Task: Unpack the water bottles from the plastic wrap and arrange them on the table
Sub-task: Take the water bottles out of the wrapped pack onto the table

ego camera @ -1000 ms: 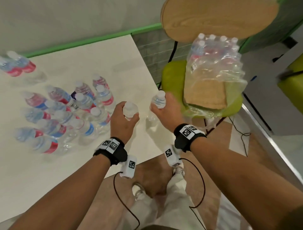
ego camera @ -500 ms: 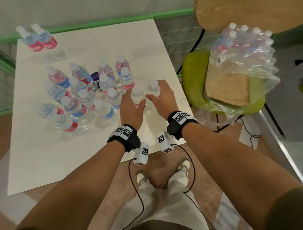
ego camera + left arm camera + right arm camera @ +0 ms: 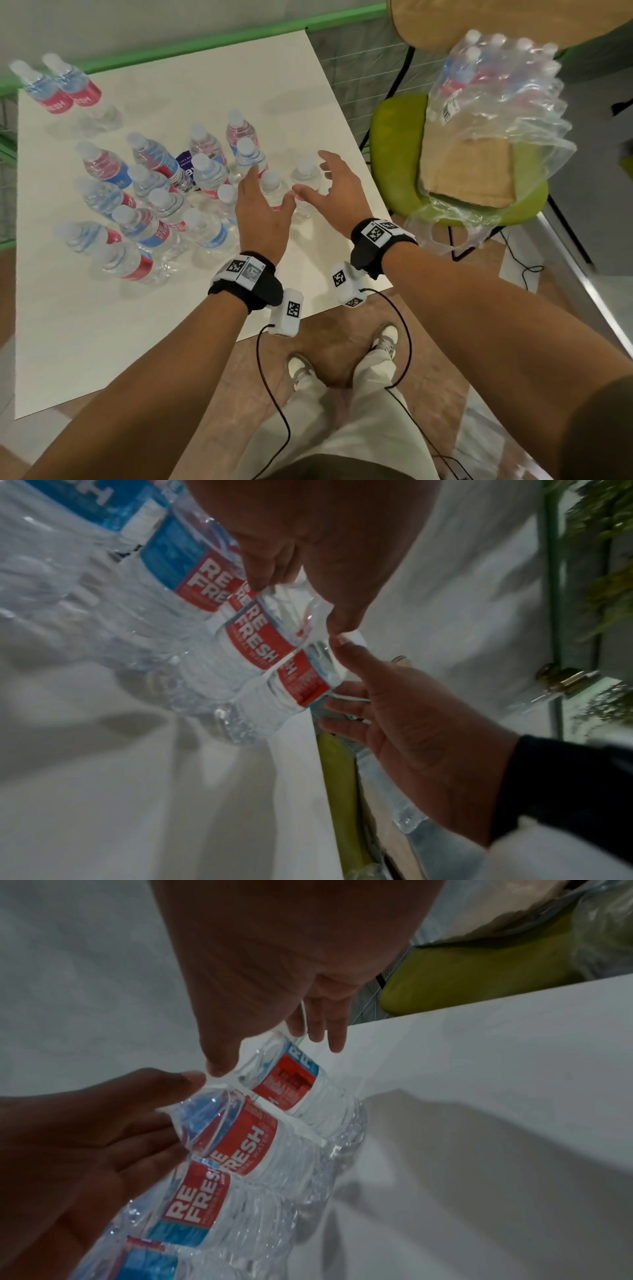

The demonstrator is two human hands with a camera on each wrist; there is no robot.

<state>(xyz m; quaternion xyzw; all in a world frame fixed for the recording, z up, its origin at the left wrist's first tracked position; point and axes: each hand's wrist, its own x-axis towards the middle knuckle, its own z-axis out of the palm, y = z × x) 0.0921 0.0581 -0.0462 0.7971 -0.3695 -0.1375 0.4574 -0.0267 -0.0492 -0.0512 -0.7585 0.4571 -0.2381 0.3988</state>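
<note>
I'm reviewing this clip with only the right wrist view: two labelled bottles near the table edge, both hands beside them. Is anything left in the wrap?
Observer: Yes. The head view shows the plastic wrap lying on a green chair beside the table, with capped bottles packed in its far end.
Operator: Where do my two bottles stand relative to the others?
Observer: They are at the right edge of a cluster of upright bottles, nearest the chair.
</note>
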